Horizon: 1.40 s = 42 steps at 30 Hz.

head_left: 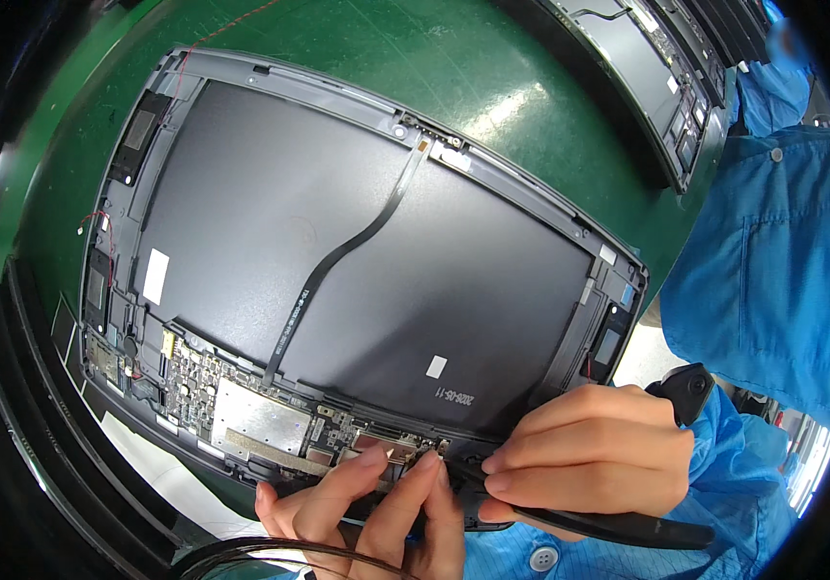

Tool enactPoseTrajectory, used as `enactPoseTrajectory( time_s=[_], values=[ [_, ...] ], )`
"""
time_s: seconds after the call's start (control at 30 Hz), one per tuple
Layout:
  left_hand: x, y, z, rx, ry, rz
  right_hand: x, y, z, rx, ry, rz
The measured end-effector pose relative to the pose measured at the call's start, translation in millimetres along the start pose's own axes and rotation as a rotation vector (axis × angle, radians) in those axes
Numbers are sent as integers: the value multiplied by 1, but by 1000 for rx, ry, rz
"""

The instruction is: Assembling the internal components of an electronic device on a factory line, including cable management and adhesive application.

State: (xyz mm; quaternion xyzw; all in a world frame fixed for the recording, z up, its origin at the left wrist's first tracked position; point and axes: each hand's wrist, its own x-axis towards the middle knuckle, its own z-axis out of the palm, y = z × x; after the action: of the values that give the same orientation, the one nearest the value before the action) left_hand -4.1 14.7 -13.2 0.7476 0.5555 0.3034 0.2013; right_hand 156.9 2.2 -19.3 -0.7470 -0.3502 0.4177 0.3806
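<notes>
An opened dark grey tablet-like device [260, 193] lies face down, its inner side showing. Along its near edge runs a circuit board [197, 387] with a silver shield plate [265, 420]. My left hand [376, 512] rests at the board's right part, fingertips bunched together; what they pinch, if anything, is hidden. My right hand [598, 454] is closed round a slim black hand tool [627, 528] that resembles tweezers. The tool's working end comes close to my left fingertips at the device's near edge. A black flat cable [342, 251] crosses the housing from the board to the far edge.
The bench top is a green mat [366, 48]. Another opened device [627, 68] lies at the far right. Black rails [38, 387] curve along the left. A person in blue workwear [772, 261] is at the right. Thin red wires [231, 24] trail off the far left corner.
</notes>
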Motion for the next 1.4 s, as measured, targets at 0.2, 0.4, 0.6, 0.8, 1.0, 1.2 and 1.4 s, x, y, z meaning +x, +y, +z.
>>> enactPoseTrajectory(
  time_s=[0.2,0.4,0.6,0.8,1.0,1.2,1.4],
  values=[
    [-4,-1,-4,-13,25,-9,-4,-3,5,12,6,-3],
    [-2,-3,-2,16,-2,26,-3,-1,6,5,31,10],
    [-4,-2,-4,24,-25,2,-4,1,10,9,30,12],
    [-5,-1,-9,-13,-20,-35,-8,-6,7,7,55,16],
    [-8,-4,-10,-13,-48,-45,-9,-5,9,5,68,23],
    [-11,-10,-11,11,-92,42,-12,7,11,5,91,27],
    [-12,-12,-11,5,-107,67,-16,7,13,5,107,36]
  ],
)
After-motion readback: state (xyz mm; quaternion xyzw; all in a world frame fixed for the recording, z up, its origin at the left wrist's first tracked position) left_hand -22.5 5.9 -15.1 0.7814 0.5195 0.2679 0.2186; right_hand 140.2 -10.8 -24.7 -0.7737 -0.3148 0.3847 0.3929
